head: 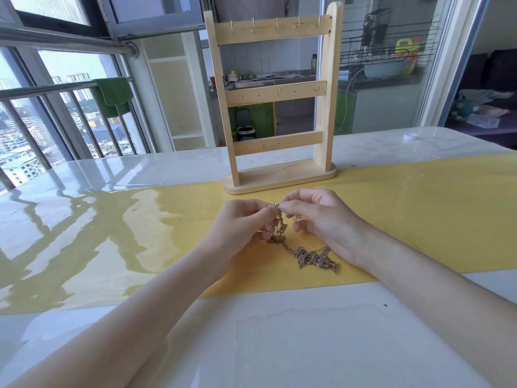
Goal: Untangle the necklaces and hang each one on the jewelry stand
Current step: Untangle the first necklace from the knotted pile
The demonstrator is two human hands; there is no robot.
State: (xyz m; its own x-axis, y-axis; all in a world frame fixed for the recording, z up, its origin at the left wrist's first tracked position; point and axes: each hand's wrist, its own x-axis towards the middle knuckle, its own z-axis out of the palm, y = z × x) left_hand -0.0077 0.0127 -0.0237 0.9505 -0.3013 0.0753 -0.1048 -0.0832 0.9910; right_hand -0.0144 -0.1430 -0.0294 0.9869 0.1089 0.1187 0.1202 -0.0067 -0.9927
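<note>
before the stand (275, 99), both hands' grip on necklaces (305, 252)

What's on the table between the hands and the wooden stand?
Nothing: in the head view, only bare yellow cloth lies between the left hand, the right hand and the jewelry stand.

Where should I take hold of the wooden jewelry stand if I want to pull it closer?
Grip the jewelry stand by an upright post, coming from its side: the posts are bare, while the crossbars carry small hooks. It stands upright beyond both hands, left hand and right hand, whose fingers hold the necklaces.
</note>
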